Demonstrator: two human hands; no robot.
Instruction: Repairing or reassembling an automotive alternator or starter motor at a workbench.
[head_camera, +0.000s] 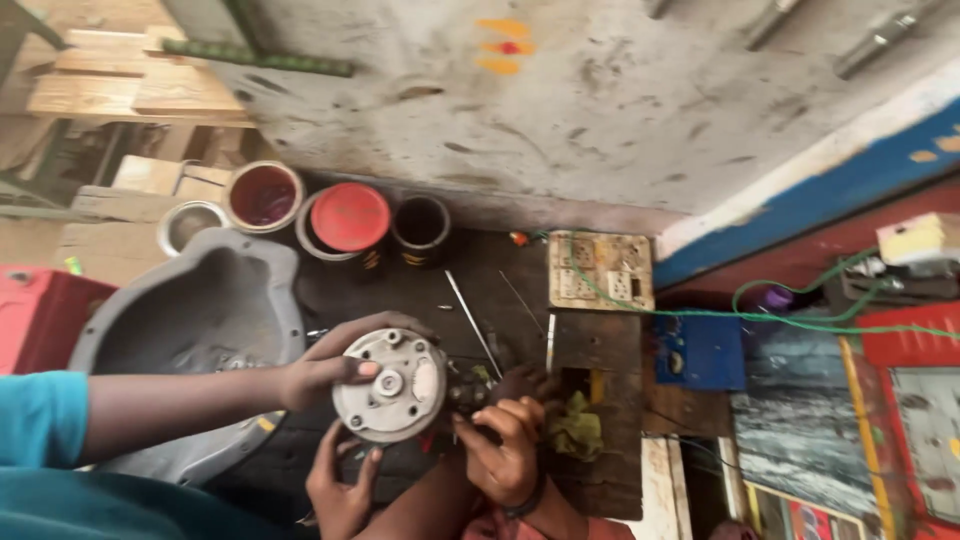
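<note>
A round grey metal disc-shaped housing with bolt heads on its face (390, 385) is held up over a dark wooden workbench (590, 350). The person's left hand (340, 490) comes up from below the disc, fingers closed on its lower rim. The right hand (505, 455) sits just right of the disc and slightly lower, fingers curled together by a small dark part at the disc's right edge. Whether they pinch anything there I cannot tell.

A co-worker's hand (320, 365), on a bare arm with a teal sleeve, reaches in from the left of the disc and grips its left rim, thumb on the face.

Left of the disc lies a large grey cast-metal casing (200, 310). Above the disc stand an open tin with red inside (263, 195), a tin with a red lid (350, 217) and a dark open tin (420, 225). Above and right of the disc rests a worn wooden socket board (600, 270), with a green wire (800, 312) trailing off it. A yellow-green rag (575, 425) lies just right of the right hand.
</note>
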